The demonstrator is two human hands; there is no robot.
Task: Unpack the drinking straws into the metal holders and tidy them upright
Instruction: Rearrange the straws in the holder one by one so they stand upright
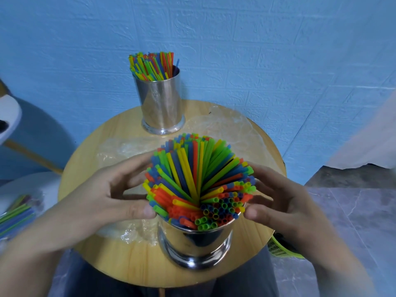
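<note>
The straws (199, 183) stand fanned out in the near metal holder (195, 243), low in the middle of the frame, on the round wooden tabletop (128, 264). The left hand (120, 189) and the right hand (285, 200) cup the bundle from either side. Each grip is curled round the splayed tops, thumb near the rim and fingers reaching to the far side.

From where I stand, the job here is gathering. I'd squeeze both hands inward evenly, gently enough not to crease the thin plastic, then nudge the leaning ones on the left upright. It would help to keep the holder from tipping, since it looks top-heavy.

The far metal holder (160, 103), upper middle, is already filled. Crumpled clear plastic wrapper (225, 125) lies between the two, and another packet of straws (15, 213) waits at the lower left.
</note>
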